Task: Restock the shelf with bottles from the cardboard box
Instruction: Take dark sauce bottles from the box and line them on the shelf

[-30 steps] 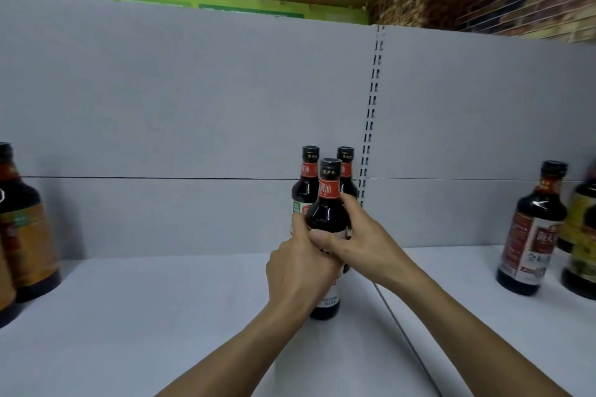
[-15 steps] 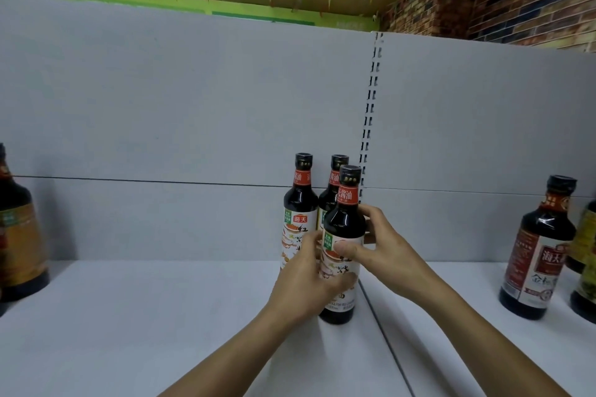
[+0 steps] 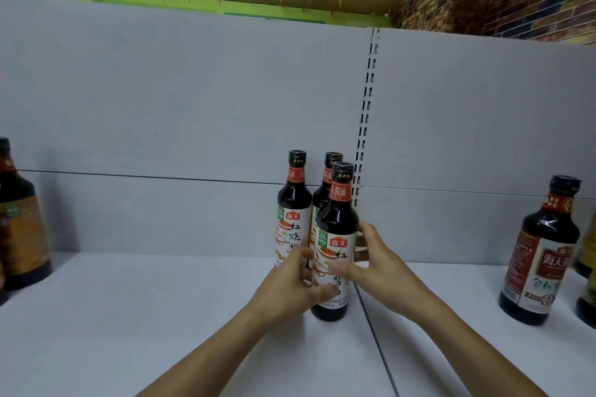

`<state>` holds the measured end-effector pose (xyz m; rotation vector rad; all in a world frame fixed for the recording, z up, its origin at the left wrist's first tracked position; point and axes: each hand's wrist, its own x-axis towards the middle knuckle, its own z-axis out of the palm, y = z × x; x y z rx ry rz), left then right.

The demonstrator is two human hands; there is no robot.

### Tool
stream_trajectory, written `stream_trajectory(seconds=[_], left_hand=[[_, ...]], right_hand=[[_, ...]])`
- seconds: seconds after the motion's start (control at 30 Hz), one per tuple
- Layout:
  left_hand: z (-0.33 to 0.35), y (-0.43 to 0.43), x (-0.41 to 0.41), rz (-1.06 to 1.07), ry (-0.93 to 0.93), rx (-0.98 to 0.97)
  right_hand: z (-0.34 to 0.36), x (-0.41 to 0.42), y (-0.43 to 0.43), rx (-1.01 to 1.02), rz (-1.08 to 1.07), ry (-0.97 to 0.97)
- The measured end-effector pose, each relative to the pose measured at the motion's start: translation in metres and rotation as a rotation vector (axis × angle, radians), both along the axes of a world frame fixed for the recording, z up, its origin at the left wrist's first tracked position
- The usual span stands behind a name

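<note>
A topple is the likeliest fault. The front bottle [image 3: 335, 229] is tall and narrow-based, and its base appears to sit just beside the seam [image 3: 375, 342] where two boards of the shelf [image 3: 145, 316] meet. Whether it rests fully flat cannot be told, since part of the base is hidden by the left hand [image 3: 288, 287]. If it were released while tilted, or caught by a thumb on the way out, it could be tipped toward the near edge. If it were pushed farther back, the rear left bottle [image 3: 294, 203] and the rear right bottle [image 3: 329, 179] could be struck and rocked against the back panel [image 3: 193, 106].

The front bottle is gripped between both hands, low on its label. The left hand is wrapped round its left side, thumb across the lower front. The right hand [image 3: 379, 267] is closed on its right side, thumb on the label and fingers behind. The bottle is held upright at mid-scene, directly in front of the rear right bottle and close to it.
</note>
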<state>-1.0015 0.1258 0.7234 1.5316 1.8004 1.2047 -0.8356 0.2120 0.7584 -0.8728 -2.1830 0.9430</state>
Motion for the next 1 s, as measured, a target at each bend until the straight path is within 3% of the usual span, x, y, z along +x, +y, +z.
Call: stream_trajectory(seconds=[0.13, 0.3, 0.67, 1.0], left_hand=[[-0.003, 0.004, 0.002, 0.033, 0.075, 0.015], [-0.013, 0.007, 0.009, 0.12, 0.07, 0.052], [-0.034, 0.009, 0.004, 0.059, 0.069, 0.116], [-0.039, 0.014, -0.001, 0.055, 0.101, 0.115]], right_hand=[[-0.015, 0.003, 0.001, -0.105, 0.012, -0.102], [-0.023, 0.003, 0.005, -0.158, 0.012, -0.096], [-0.041, -0.004, 0.007, -0.12, 0.059, -0.079], [-0.048, -0.008, 0.008, -0.09, -0.046, -0.077]])
